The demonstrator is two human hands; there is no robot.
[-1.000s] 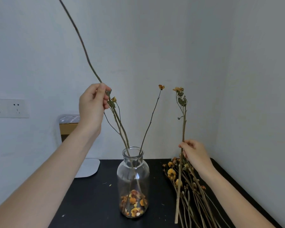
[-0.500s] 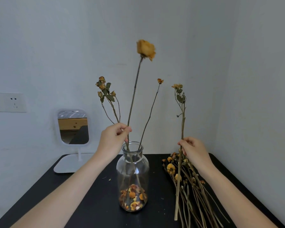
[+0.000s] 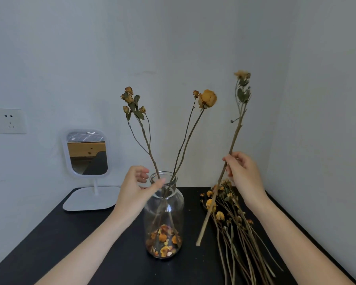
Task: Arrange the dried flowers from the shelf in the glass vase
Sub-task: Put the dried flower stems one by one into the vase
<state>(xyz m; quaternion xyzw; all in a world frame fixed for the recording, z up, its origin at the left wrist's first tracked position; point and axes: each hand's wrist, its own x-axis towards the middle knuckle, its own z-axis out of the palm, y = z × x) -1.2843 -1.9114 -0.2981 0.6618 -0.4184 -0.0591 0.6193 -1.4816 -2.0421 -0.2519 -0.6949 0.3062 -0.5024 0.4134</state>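
The clear glass vase (image 3: 163, 214) stands upright, orange petals (image 3: 163, 241) loose at its bottom. What look like three dried stems (image 3: 148, 145) lean from its neck, one bearing a yellow rose (image 3: 207, 98). Right of the vase, a pale stem (image 3: 234, 140) tilts above a flat-lying bundle (image 3: 234, 227).

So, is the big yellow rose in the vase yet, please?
In: the rose stem passes through the glass vase mouth, down to the bottom.

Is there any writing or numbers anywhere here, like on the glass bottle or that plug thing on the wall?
None: no words, numbers or brand marks can be read anywhere.
The glass vase is plain, the wall socket shows only its holes, and the mirror carries no writing.
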